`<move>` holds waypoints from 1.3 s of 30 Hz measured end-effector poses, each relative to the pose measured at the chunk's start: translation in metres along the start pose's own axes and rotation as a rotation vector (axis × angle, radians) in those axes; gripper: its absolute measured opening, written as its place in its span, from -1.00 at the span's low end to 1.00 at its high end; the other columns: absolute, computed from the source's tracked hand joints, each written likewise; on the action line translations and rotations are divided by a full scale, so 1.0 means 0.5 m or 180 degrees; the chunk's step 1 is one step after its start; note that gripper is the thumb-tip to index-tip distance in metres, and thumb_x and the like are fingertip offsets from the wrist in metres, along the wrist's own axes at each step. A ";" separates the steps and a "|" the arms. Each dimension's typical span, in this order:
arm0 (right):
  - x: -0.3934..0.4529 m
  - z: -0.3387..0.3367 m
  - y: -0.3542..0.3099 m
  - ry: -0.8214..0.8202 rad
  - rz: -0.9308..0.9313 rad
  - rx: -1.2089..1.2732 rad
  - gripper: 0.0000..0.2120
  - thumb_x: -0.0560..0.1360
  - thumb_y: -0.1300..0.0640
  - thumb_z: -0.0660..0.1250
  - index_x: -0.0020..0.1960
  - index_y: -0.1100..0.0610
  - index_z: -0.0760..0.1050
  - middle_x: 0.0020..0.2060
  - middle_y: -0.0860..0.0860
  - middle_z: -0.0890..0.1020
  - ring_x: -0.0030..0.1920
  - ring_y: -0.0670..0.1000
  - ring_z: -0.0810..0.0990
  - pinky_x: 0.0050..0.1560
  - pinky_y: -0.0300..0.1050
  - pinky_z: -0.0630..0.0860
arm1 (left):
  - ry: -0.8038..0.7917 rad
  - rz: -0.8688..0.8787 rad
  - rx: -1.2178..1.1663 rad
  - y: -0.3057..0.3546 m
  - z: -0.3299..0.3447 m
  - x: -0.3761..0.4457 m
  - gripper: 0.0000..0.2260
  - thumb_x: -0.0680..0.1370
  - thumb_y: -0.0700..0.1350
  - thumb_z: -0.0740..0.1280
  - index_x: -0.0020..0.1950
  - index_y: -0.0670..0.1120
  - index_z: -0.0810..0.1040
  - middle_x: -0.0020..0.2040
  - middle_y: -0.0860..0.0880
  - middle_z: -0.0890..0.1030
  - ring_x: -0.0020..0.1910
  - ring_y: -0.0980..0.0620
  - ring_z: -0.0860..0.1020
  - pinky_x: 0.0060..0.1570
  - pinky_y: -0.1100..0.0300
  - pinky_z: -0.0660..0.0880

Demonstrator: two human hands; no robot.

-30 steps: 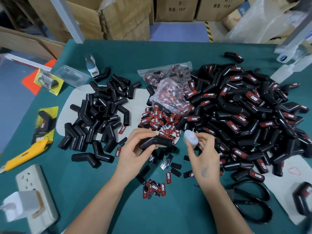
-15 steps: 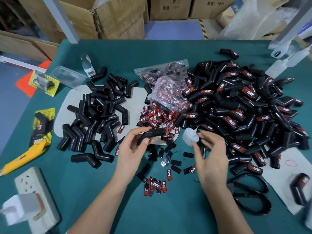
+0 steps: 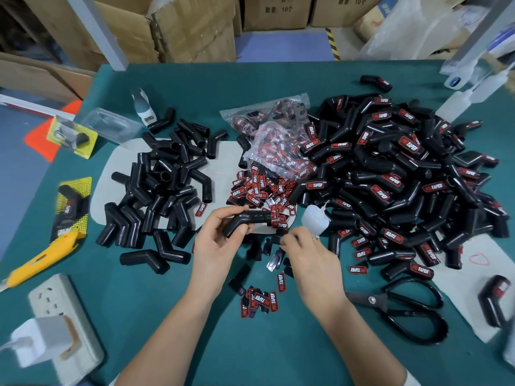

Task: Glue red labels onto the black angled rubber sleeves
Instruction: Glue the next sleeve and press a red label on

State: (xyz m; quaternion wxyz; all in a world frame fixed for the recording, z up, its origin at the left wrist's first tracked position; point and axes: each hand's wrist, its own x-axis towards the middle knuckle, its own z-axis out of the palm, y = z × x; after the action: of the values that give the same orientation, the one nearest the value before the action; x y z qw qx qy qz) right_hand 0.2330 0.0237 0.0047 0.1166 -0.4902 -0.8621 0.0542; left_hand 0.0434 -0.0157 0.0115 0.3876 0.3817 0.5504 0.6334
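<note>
Left hand grips glossy bent rubber sleeve.

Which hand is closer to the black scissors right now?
Right. The right hand sits just left of the scissors, above their blade tips, holding the glue bottle. The left hand is farther left, gripping a sleeve.

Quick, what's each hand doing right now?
Left hand: holds a black angled sleeve.
Right hand: holds the small glue bottle, fingertips down among loose labels.
</note>
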 end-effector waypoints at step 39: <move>0.012 -0.065 -0.005 -0.0869 0.1201 0.4936 -0.87 0.56 0.19 0.41 0.04 0.02 0.70 -0.18 0.04 0.68 -0.13 0.03 0.70 -0.07 -0.06 0.69 | 0.0126 0.0087 0.0314 0.006 -0.003 0.000 -0.81 0.65 -0.25 0.35 0.25 -0.13 0.60 0.21 -0.02 0.67 0.28 -0.05 0.62 0.30 -0.01 0.56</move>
State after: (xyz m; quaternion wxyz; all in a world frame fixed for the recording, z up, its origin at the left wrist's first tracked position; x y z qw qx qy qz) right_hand 0.2361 0.0268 0.0374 0.3059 -0.3961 -0.4887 0.7146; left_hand 0.0417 -0.0167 0.0142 0.3486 0.3952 0.5832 0.6182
